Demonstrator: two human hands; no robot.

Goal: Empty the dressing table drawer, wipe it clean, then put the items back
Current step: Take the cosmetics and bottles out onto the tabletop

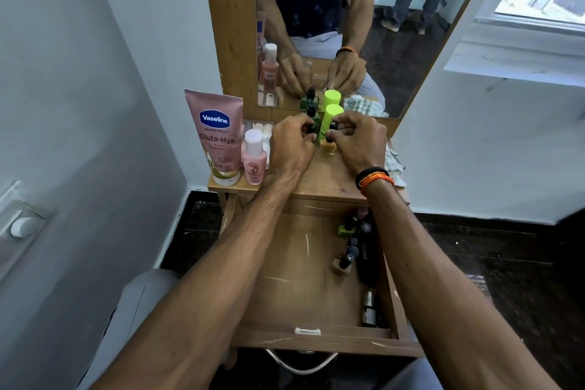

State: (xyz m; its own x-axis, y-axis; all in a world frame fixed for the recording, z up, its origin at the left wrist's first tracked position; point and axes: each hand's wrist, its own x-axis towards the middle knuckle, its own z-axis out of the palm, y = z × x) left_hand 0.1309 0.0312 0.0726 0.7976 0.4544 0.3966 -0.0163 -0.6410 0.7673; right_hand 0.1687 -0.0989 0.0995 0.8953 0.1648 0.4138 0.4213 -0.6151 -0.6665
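Both hands are working up on the dressing table top (329, 182), right in front of the mirror (395, 25). The left hand (292, 149) is curling its fingers round the black cap of a small dark green bottle (313, 119), and the right hand (359, 144) is pinching the black cap of a yellow nail polish bottle (327, 147) that is standing on the wood. A lime green bottle (329, 120) is standing upright between the two hands. Off to the left, a pink Vaseline tube (217, 136) and a small pink bottle (254, 158) are standing side by side, with a clear box (261, 128) behind them. A checked cloth (394, 160) is lying at the right edge. Below, the drawer (300, 279) is hanging open, still holding nail polish bottles (345, 260), a black tube (367, 260) and metallic cases (368, 309) along its right side.
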